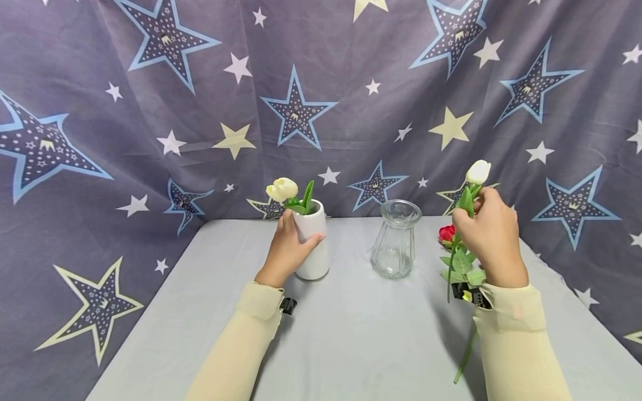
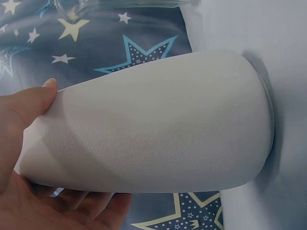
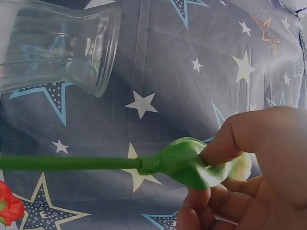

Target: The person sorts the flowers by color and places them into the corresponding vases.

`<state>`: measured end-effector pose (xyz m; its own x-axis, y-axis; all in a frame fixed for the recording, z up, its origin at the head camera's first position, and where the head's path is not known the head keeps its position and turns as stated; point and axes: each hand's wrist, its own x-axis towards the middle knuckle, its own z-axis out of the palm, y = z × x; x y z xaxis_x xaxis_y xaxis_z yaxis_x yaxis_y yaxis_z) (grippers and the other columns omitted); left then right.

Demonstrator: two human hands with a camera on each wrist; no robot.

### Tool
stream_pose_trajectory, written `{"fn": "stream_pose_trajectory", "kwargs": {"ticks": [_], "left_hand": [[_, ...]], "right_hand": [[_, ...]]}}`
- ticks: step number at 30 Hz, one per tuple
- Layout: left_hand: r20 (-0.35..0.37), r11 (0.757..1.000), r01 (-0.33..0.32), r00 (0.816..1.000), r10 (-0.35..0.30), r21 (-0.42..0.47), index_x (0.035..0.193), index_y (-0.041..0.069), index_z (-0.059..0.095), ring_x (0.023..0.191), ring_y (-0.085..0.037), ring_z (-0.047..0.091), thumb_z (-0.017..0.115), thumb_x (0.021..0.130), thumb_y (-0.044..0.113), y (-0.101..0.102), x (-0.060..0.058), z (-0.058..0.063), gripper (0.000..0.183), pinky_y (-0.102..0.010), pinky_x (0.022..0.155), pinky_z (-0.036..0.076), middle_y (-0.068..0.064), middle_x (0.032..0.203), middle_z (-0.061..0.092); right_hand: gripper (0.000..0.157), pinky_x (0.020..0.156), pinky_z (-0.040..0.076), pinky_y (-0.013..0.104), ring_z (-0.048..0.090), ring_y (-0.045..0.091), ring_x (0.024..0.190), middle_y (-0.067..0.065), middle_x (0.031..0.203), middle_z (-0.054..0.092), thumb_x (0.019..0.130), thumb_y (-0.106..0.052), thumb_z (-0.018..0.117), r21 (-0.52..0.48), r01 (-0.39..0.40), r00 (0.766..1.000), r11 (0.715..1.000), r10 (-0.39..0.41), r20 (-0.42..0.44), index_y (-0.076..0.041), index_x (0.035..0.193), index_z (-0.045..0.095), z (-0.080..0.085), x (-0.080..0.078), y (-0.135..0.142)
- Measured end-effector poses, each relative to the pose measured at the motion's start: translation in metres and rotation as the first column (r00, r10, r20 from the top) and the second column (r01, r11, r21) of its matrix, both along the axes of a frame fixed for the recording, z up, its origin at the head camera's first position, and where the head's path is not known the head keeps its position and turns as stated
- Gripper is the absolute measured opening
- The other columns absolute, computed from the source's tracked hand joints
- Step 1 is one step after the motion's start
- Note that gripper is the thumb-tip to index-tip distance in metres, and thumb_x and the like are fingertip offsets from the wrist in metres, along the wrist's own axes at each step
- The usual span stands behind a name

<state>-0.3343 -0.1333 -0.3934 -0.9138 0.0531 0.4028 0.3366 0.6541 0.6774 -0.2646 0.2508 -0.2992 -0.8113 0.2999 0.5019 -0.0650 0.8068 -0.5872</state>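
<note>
My left hand (image 1: 287,249) grips a white vase (image 1: 317,253) that stands upright on the table, thumb across its near side and fingers round the far left. In the left wrist view the vase wall (image 2: 158,129) fills the middle, with the thumb and fingers near its mouth. A cream tulip (image 1: 282,190) with green leaves leans out of this vase over the hand. My right hand (image 1: 495,236) pinches a white tulip (image 1: 478,172) by its leaves just under the bloom, and its stem (image 3: 72,163) hangs downward above the table.
Between the hands stands a clear glass vase (image 1: 394,250) with a flared rim. A red rose (image 1: 447,233) with leaves lies on the table, partly hidden behind the right hand and wrist. A star-patterned curtain (image 1: 346,128) hangs behind the grey-white table (image 1: 351,340).
</note>
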Motion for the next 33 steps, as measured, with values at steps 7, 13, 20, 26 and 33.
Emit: {"fn": "stream_pose_trajectory", "kwargs": {"ticks": [7,13,20,26,33], "left_hand": [[0.001,1.0,0.001,1.0,-0.001,0.003,0.15,0.013,0.03,0.119,-0.037,0.056,0.079,0.09,0.047,0.001,0.001,0.0,0.084,-0.056,0.099,0.05,-0.02,0.137,0.044],[0.002,1.0,0.003,1.0,-0.003,0.002,0.151,0.012,0.029,0.119,-0.038,0.056,0.079,0.09,0.046,0.001,0.002,0.001,0.085,-0.056,0.099,0.05,-0.021,0.137,0.044],[-0.01,1.0,-0.003,1.0,0.003,0.002,0.15,0.013,0.03,0.119,-0.038,0.057,0.079,0.09,0.047,0.001,0.002,-0.001,0.085,-0.057,0.098,0.051,-0.021,0.137,0.045],[-0.008,1.0,0.001,1.0,-0.001,0.004,0.151,0.013,0.029,0.121,-0.038,0.056,0.078,0.09,0.046,0.001,0.002,0.0,0.085,-0.056,0.1,0.05,-0.02,0.139,0.044],[-0.006,1.0,0.004,1.0,-0.004,0.004,0.151,0.013,0.03,0.118,-0.037,0.057,0.079,0.09,0.046,0.001,0.002,0.0,0.085,-0.055,0.098,0.051,-0.02,0.138,0.044]], "right_hand": [[0.029,0.068,0.04,0.04,0.059,0.035,0.082,0.015,0.092,0.068,0.091,-0.022,0.055,0.008,-0.002,0.998,1.0,0.003,-0.06,-0.005,0.112,0.065,0.001,0.004,-0.003],[0.024,0.065,0.04,0.039,0.059,0.03,0.076,0.011,0.085,0.07,0.092,-0.021,0.054,0.013,0.01,0.984,1.0,-0.008,-0.177,-0.009,0.105,0.07,0.002,0.006,-0.008],[0.026,0.064,0.039,0.038,0.058,0.028,0.074,0.012,0.084,0.069,0.094,-0.02,0.052,-0.004,-0.005,0.971,1.0,0.004,-0.237,-0.008,0.108,0.071,0.003,0.007,-0.013],[0.026,0.066,0.04,0.041,0.059,0.032,0.072,0.015,0.084,0.069,0.092,-0.015,0.054,0.019,-0.003,0.952,1.0,0.009,-0.306,-0.002,0.108,0.069,0.007,0.008,-0.021],[0.024,0.07,0.042,0.036,0.062,0.029,0.075,0.015,0.087,0.072,0.088,-0.012,0.057,0.021,-0.007,0.929,1.0,0.014,-0.37,0.0,0.106,0.068,0.014,0.009,-0.031]]}}
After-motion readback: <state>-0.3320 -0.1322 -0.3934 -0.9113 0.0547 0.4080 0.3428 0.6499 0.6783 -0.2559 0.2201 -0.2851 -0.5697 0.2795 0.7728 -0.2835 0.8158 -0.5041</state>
